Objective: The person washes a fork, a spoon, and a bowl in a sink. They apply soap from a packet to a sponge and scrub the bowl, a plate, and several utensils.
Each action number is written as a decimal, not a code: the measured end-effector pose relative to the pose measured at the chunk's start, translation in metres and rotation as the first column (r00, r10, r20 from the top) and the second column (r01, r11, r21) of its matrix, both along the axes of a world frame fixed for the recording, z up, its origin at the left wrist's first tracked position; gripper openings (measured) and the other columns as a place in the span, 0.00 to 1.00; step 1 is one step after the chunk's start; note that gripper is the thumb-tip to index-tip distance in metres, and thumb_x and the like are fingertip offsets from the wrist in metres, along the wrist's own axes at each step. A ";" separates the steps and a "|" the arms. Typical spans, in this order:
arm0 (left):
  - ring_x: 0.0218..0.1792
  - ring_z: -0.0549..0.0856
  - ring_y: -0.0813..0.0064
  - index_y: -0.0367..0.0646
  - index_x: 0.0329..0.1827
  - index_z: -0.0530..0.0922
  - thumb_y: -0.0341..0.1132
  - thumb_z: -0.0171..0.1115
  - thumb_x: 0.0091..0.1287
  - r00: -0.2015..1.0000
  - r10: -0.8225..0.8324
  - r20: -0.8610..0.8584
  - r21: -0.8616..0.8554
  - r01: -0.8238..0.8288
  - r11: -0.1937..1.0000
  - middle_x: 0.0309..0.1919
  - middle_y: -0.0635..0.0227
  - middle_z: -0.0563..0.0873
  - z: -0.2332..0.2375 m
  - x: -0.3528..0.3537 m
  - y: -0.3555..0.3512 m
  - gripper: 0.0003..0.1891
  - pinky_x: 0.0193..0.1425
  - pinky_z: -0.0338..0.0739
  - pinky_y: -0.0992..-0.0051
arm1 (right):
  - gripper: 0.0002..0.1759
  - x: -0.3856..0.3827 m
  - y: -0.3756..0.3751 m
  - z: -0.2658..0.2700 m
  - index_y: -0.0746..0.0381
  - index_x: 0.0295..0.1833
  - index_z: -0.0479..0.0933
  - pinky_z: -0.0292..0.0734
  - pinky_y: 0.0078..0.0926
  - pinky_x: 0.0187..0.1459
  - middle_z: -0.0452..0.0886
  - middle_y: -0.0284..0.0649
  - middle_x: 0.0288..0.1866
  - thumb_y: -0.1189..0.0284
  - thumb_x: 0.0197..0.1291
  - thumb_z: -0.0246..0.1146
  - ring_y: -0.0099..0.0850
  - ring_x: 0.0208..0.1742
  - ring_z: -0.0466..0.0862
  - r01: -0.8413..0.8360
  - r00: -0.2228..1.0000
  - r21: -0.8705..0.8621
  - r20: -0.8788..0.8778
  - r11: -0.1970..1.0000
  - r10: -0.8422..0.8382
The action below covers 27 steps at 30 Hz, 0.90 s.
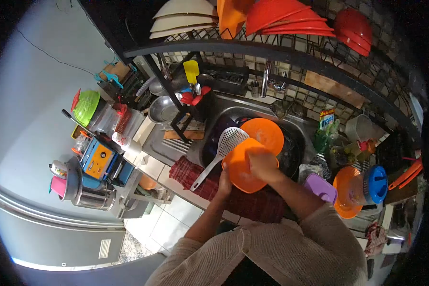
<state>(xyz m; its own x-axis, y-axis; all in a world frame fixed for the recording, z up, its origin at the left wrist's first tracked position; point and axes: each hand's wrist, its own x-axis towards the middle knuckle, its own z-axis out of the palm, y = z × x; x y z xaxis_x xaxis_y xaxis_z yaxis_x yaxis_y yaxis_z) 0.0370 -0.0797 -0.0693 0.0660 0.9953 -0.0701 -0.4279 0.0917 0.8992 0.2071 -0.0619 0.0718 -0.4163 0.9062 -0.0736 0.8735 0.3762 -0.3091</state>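
An orange plate (237,164) is tilted towards me over the front of the sink. My left hand (225,182) is closed on its left edge, with the fingers mostly hidden behind it. My right hand (263,165) presses on the plate's inner face with its fingers curled; anything inside them is hidden. Behind it, a second orange plate (268,132) lies in the sink (218,117). A white slotted skimmer (232,139) rests beside the held plate, its handle reaching down over a dark red cloth (185,172) on the counter edge.
A black dish rack (214,46) with red bowls (286,19) spans above the sink. The tap (266,78) stands at the back. To the right are a green bottle (323,138), a purple container (320,188) and a blue-lidded jar (375,185). A metal bowl (163,109) sits left.
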 end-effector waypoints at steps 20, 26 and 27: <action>0.56 0.75 0.66 0.37 0.67 0.58 0.71 0.36 0.62 0.998 -0.024 0.050 -0.095 0.028 0.995 0.59 0.55 0.71 0.037 -0.003 -0.030 0.45 0.57 0.72 0.70 | 0.13 0.142 0.021 -0.040 0.62 0.46 0.76 0.75 0.27 0.46 0.81 0.38 0.38 0.77 0.58 0.50 0.30 0.38 0.80 0.463 0.363 0.117 -0.930 0.878 -0.067; 0.63 0.69 0.63 0.36 0.68 0.55 0.65 0.33 0.68 0.987 -0.108 -0.121 0.124 0.123 0.985 0.62 0.56 0.67 0.020 -0.014 -0.027 0.40 0.66 0.64 0.65 | 0.10 0.231 0.016 0.042 0.64 0.43 0.75 0.73 0.34 0.42 0.78 0.45 0.38 0.75 0.58 0.53 0.37 0.38 0.79 0.579 0.810 0.738 -0.570 0.346 -0.139; 0.63 0.69 0.62 0.36 0.68 0.55 0.64 0.32 0.68 0.982 -0.110 -0.153 0.100 0.126 0.987 0.62 0.57 0.67 0.020 -0.015 -0.027 0.39 0.66 0.64 0.65 | 0.10 0.244 0.029 0.044 0.64 0.43 0.75 0.73 0.34 0.42 0.78 0.45 0.38 0.75 0.58 0.53 0.37 0.38 0.79 0.578 0.811 0.738 -0.568 0.347 -0.143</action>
